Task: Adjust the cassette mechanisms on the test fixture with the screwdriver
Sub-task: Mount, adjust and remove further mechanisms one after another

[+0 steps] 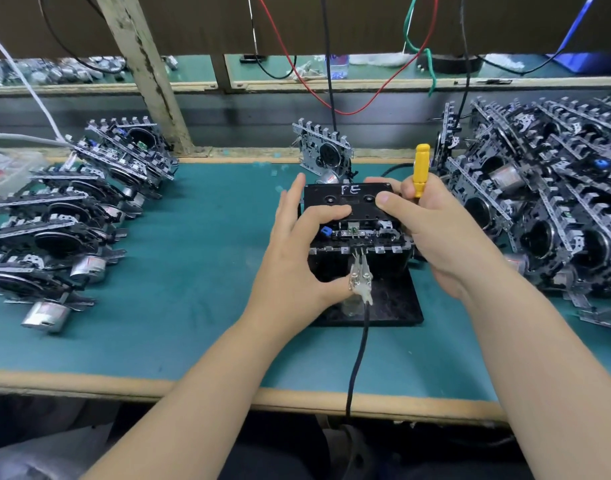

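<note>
A black test fixture (394, 306) stands mid-table with a cassette mechanism (363, 235) mounted on it. A black cassette (349, 199) marked "FE" lies on top of the mechanism. My left hand (293, 251) presses its thumb on the cassette's left part, the other fingers spread along the fixture's left side. My right hand (432, 230) holds a yellow-handled screwdriver (420, 169) upright in curled fingers while its thumb presses the cassette's right part. The screwdriver's tip is hidden. Metal clips (361, 277) with a black cable (357, 358) attach to the mechanism's front.
Several cassette mechanisms lie in a row on the left (65, 230) and in a large pile on the right (546, 202). One mechanism (323, 150) stands upright behind the fixture. Red, green and black wires (332, 81) hang at the back. The green table's front edge (297, 400) is near me.
</note>
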`<state>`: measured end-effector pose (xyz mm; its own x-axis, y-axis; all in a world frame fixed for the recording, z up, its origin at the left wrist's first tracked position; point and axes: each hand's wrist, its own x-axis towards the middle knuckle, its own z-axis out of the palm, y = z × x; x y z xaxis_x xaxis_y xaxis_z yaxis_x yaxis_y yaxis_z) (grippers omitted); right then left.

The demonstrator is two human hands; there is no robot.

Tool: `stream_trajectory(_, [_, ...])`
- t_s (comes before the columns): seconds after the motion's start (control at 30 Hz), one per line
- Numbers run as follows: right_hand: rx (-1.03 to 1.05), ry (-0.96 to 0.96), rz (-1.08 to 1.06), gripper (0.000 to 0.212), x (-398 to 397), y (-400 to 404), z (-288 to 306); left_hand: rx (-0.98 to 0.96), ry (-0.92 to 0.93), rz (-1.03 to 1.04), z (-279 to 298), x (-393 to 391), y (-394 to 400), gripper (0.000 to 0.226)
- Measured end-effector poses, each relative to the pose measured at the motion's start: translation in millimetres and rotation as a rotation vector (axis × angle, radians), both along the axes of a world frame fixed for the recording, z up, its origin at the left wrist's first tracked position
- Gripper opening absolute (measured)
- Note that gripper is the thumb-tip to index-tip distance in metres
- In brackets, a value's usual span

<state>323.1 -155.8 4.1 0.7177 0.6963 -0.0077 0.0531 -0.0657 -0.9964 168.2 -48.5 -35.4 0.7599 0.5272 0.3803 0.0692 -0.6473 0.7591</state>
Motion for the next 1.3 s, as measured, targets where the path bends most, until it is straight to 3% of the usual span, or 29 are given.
stream_trajectory(0.33, [0.000,-0.042,-0.062,0.036,1,0,1,0.040,-0.049,0.004,-6,0,3,0.075])
stream_trajectory(0.57, [0.039,-0.266,-0.247,0.011,-19,-18,0,0.044,-0.116,0.008,-5,0,-1,0.075])
stream_trajectory(0.7, [0.139,-0.327,-0.261,0.025,-21,-32,-2,0.055,-0.148,-0.022,-18,-2,-1,0.071])
stream_trajectory(0.83, [0.120,-0.577,-0.272,0.002,-12,-31,18,0.026,-0.091,-0.073,-16,4,14,0.077])
stream_trajectory(0.9, [0.130,-0.649,-0.231,0.013,-11,-32,31,0.032,-0.038,-0.070,-13,5,15,0.081])
stream_trajectory(1.0, [0.164,-0.743,-0.238,0.017,-13,-33,39,0.066,-0.114,-0.025,-16,6,10,0.072])
stream_trajectory(1.2, [0.118,-0.755,-0.233,0.012,-28,-32,32,0.049,-0.151,0.023,-11,3,2,0.068])
stream_trajectory(1.3, [0.149,-0.660,-0.193,0.013,-37,-36,32,0.042,-0.164,0.010,-8,2,-1,0.067])
